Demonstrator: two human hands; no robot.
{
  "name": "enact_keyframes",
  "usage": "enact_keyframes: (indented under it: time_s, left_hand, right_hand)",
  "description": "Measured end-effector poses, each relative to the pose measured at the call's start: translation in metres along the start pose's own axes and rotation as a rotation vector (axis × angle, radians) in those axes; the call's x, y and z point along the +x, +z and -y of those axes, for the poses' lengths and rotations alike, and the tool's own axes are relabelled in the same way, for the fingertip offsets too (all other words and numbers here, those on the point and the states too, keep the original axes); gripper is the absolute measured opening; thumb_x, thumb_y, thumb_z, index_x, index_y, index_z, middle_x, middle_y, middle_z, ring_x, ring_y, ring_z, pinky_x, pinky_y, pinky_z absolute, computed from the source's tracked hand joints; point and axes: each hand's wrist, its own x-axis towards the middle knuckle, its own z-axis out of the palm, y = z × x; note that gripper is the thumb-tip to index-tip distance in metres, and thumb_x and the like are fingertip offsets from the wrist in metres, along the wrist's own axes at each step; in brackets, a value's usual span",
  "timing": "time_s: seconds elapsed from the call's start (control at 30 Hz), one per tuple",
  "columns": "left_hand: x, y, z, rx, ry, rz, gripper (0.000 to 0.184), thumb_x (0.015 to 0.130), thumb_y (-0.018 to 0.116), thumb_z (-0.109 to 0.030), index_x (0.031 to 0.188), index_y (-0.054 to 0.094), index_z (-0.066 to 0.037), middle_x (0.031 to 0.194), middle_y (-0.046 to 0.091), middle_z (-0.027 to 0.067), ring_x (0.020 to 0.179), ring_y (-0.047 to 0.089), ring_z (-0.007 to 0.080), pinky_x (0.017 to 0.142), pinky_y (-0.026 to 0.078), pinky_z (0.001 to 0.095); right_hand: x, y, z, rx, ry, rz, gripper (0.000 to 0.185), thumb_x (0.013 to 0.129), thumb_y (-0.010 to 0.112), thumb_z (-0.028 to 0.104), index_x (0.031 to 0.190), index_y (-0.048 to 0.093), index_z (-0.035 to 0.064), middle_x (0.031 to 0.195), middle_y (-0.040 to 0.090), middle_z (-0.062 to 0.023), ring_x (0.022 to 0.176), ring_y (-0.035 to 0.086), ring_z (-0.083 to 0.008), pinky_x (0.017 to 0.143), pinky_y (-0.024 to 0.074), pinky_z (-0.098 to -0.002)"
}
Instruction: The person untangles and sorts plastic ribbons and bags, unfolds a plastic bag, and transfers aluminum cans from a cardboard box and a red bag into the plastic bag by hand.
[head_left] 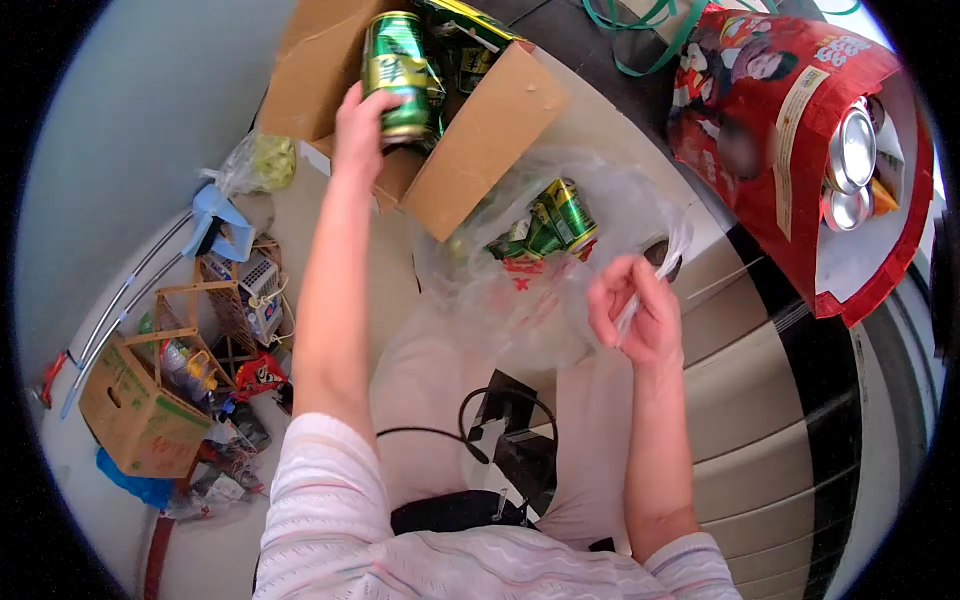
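Note:
My left hand (pixel 362 130) is closed around a green and gold drink can (pixel 394 70), raised over an open cardboard box (pixel 490 135). More green cans (pixel 474 68) show inside the box. My right hand (pixel 638 308) pinches the gathered edge of a clear plastic bag (pixel 620 190). Inside that bag lie several green cans (pixel 568 214), some of which look crushed. The bag hangs in front of my knees, its lower part blurred through the film.
A red bag (pixel 745 150) holding silver-ended cans (pixel 852 150) stands at the upper right. Green strapping (pixel 640 70) lies behind it. To the left are a cardboard carton (pixel 150 410), a wooden rack (pixel 190 300) and mixed litter. A black cable (pixel 468 430) loops between my legs.

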Motion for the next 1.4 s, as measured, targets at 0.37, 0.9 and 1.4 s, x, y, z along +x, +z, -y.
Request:
enact_keyframes:
  time_s: [0.37,0.9,1.4]
  left_hand:
    - [-0.151,0.065,0.007,-0.275,-0.486,0.750,0.063,0.069,0.067,-0.010,0.124,0.038,0.001,0.116,0.052,0.0092,0.104,0.050,0.0142,0.087,0.041,0.0272]
    - [-0.148,0.050,0.053,-0.038,-0.601,0.573,0.021,0.072,0.066,-0.004,0.091,0.059,-0.001,0.079,0.060,0.0021,0.068,0.055,0.0085,0.060,0.046,0.0231]
    - [-0.138,0.039,0.093,0.239,-0.372,0.301,0.043,0.064,0.057,0.006,0.106,0.053,-0.001,0.094,0.058,0.0082,0.083,0.056,0.0132,0.074,0.046,0.0267]
  right_hand:
    - [0.014,0.025,0.001,-0.471,0.112,-0.527,0.044,0.069,0.073,0.031,0.103,0.054,0.0098,0.082,0.055,0.0046,0.060,0.042,-0.0023,0.046,0.0288,-0.0172]
    - [0.016,0.016,-0.016,-0.950,-0.090,-0.460,0.051,0.065,0.074,0.005,0.111,0.052,0.0002,0.098,0.059,-0.0049,0.088,0.055,-0.0114,0.078,0.0456,-0.0265]
    - [0.011,0.009,-0.054,-1.607,0.111,-0.506,0.072,0.055,0.080,0.016,0.117,0.046,0.0069,0.095,0.060,-0.0118,0.082,0.061,-0.0246,0.072,0.0466,-0.0344]
